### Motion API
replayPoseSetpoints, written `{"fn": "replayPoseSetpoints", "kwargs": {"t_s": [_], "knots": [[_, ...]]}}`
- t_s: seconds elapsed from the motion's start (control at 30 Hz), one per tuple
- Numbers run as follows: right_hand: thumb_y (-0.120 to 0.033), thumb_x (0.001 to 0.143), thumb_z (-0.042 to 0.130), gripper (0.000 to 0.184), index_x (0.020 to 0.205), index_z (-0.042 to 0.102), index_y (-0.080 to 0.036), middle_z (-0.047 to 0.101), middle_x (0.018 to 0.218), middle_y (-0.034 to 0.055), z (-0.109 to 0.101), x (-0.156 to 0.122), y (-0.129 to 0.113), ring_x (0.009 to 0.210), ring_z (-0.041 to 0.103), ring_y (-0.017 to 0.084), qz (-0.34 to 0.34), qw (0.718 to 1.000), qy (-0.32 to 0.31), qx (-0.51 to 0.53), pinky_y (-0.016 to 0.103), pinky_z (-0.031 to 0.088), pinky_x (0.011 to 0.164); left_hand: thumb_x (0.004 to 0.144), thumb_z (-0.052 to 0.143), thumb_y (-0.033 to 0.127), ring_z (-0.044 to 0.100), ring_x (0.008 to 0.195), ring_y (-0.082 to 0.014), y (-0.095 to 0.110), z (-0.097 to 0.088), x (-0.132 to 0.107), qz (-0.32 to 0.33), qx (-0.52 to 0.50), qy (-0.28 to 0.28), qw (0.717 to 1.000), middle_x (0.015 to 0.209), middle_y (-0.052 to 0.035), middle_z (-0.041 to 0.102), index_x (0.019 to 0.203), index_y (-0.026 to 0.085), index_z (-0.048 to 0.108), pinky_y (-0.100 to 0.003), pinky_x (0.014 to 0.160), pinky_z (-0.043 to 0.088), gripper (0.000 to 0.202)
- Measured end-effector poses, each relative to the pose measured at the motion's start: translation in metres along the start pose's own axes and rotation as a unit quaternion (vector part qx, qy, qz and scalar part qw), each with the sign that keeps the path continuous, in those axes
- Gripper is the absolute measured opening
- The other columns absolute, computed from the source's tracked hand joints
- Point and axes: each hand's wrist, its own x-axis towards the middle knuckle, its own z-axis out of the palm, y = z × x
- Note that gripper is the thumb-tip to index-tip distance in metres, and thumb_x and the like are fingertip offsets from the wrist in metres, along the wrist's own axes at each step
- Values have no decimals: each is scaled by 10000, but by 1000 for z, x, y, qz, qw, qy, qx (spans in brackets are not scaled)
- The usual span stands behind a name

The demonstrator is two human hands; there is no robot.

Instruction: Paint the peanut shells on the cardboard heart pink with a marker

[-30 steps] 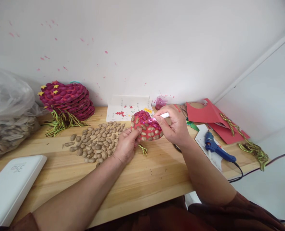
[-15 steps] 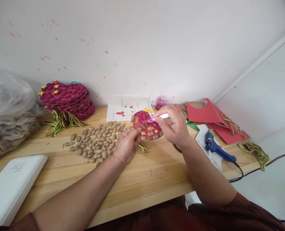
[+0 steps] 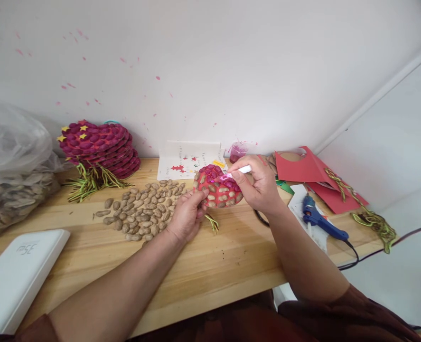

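Observation:
My left hand (image 3: 190, 209) pinches the left edge of a red card disc (image 3: 217, 191) covered with peanuts, a short green tassel (image 3: 212, 222) hanging below it. Peanuts on the upper part of the disc are wet with magenta paint; the lower ones are bare brown. Between the fingers of my right hand (image 3: 258, 184) is a paintbrush with a white handle (image 3: 245, 169). Its pink, paint-loaded tip touches the peanuts near the disc's upper middle. Loose peanuts (image 3: 148, 209) lie spread on the table to the left of my left hand.
Finished-looking magenta peanut pieces (image 3: 98, 142) are stacked at the back left, beside a bag of peanuts (image 3: 16, 199). A white power bank (image 3: 25, 275) lies front left. Behind stand a printed sheet (image 3: 169, 159) and paint cup (image 3: 237, 151). Right: blue glue gun (image 3: 320, 221), red card (image 3: 299, 166).
My right hand and the brush have shifted slightly right across the disc. More of the magenta-painted peanuts on its right side show. My left hand keeps its hold.

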Motion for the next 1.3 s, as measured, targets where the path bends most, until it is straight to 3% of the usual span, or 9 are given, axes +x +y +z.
{"fn": "replayPoseSetpoints", "kwargs": {"t_s": [1.3], "knots": [[-267, 991, 612, 92, 942, 686, -241, 744, 894, 32, 3, 0, -2, 883, 669, 202, -10, 999, 15, -33, 390, 515, 857, 629, 829, 298, 253, 382, -25, 1, 3, -4, 0, 1, -7, 1000, 458, 51, 457, 534, 178, 490, -177, 378, 91, 372]]}}
